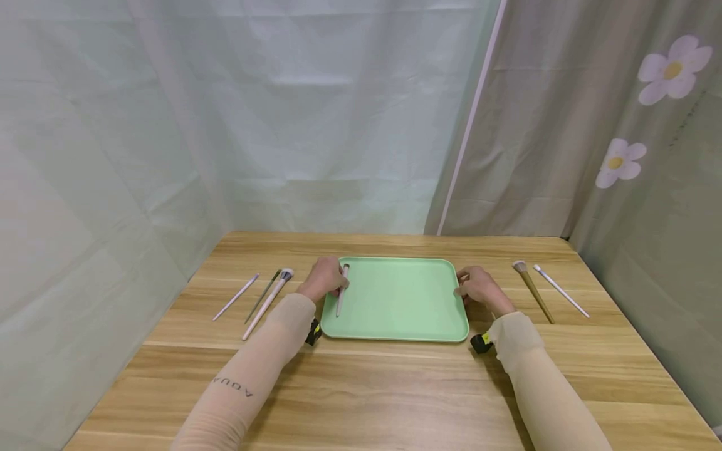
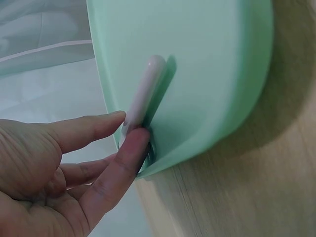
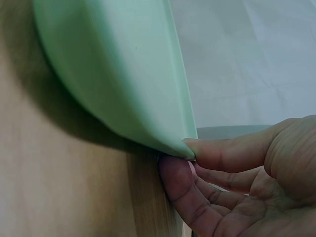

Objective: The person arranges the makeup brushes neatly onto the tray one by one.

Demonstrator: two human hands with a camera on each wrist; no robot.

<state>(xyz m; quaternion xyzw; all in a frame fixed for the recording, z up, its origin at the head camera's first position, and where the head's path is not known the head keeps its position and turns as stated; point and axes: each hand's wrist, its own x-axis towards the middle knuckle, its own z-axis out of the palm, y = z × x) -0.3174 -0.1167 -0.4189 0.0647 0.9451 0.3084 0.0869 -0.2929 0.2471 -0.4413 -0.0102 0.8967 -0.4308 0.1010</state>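
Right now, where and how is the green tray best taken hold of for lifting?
Likely by the rim midway along both short ends, coming from left and right: the tray is wide and shallow, and its flared wall leaves room to reach under. The right hand already pinches its side; the left hand, pinching a brush, would need freeing first.

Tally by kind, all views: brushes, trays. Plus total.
Brushes: 6 (3 left of the tray, 1 in the left hand, 2 right of the tray)
Trays: 1
Total: 7
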